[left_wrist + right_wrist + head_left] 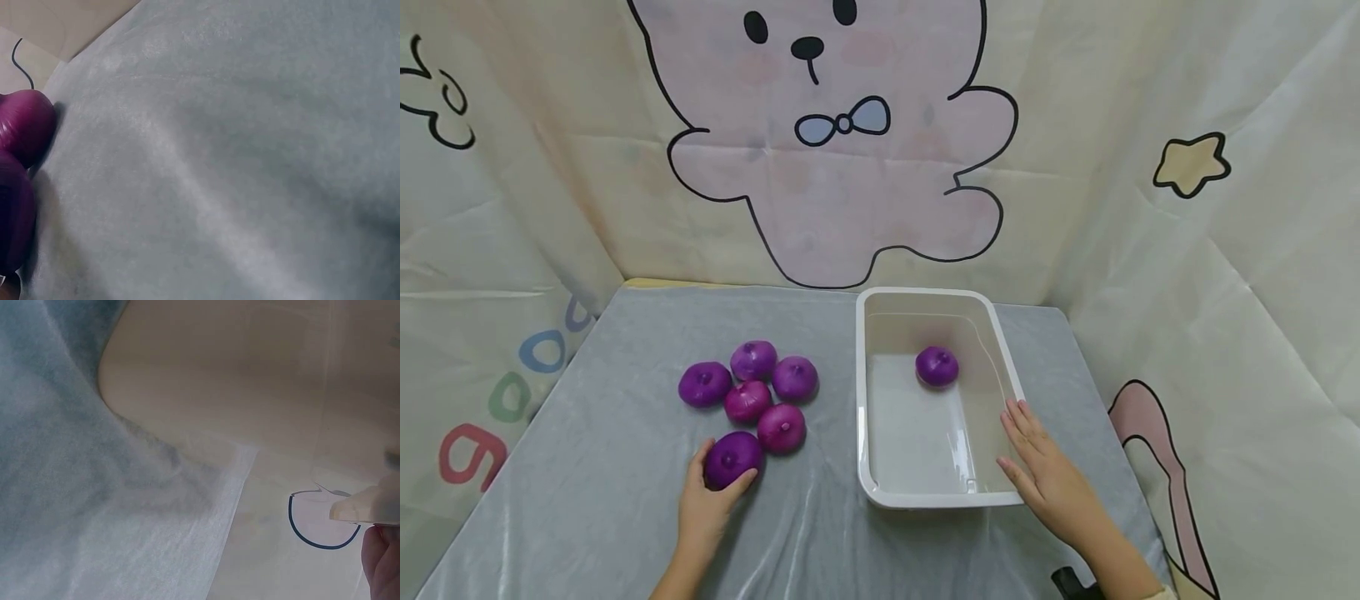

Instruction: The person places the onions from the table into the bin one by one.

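Observation:
My left hand [702, 510] grips the nearest purple onion [734, 460], fingers on its left side and thumb on its right. Just behind it, several more purple onions [782, 428] lie bunched together on the table. Part of the gripped onion shows at the left edge of the left wrist view, below a redder onion [28, 128]. A white plastic bin [861, 417] stands to the right, with one onion [937, 367] on its floor toward the back. With straight fingers, my right hand [1051, 479] rests on the bin's right rim. Its outer wall [206, 369] fills much of the right wrist view.
A grey cloth [587, 467] covers the table. Printed curtains [1075, 167] stand behind it and at both sides. A small black object [1072, 583] shows beside my right forearm at the front edge.

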A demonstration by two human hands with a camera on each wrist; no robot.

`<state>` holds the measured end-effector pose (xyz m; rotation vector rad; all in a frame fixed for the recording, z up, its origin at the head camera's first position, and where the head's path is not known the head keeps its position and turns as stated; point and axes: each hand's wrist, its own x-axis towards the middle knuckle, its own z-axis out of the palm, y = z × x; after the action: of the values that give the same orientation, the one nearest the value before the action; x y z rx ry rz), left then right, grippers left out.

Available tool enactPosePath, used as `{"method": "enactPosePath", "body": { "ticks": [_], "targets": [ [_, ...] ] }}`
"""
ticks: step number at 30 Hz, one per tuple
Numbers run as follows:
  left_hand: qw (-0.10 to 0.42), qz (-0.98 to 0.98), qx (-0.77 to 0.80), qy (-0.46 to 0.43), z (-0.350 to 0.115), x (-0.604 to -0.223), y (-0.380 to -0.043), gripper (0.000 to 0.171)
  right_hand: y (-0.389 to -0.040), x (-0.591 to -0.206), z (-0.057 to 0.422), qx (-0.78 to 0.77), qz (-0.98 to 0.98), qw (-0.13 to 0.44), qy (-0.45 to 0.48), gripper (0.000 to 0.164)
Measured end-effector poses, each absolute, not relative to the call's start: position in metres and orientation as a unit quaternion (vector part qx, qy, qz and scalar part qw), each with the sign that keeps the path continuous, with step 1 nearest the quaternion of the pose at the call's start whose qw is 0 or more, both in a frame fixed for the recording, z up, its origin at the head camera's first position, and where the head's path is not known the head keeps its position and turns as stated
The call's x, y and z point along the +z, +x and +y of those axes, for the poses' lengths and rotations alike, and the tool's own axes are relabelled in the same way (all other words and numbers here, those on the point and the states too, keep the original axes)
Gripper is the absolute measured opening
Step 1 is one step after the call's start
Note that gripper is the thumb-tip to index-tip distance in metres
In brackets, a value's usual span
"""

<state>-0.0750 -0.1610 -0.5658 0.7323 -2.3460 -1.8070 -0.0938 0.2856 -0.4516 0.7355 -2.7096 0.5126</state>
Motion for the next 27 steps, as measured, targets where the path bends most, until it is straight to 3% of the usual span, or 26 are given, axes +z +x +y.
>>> {"method": "enactPosePath", "body": {
  "ticks": [10, 27],
  "targets": [
    [0.06, -0.74, -0.621, 0.251, -0.16, -0.545, -0.083, 0.094, -0.094, -0.452, 0.286, 0.187, -0.939, 0.141, 0.253, 0.057],
    [0.038, -0.713, -0.68, 0.166, -0.129, -0.46, -0.131, 0.091, -0.093, -0.452, 0.287, 0.179, -0.942, 0.136, 0.251, 0.057]
  ]
}}
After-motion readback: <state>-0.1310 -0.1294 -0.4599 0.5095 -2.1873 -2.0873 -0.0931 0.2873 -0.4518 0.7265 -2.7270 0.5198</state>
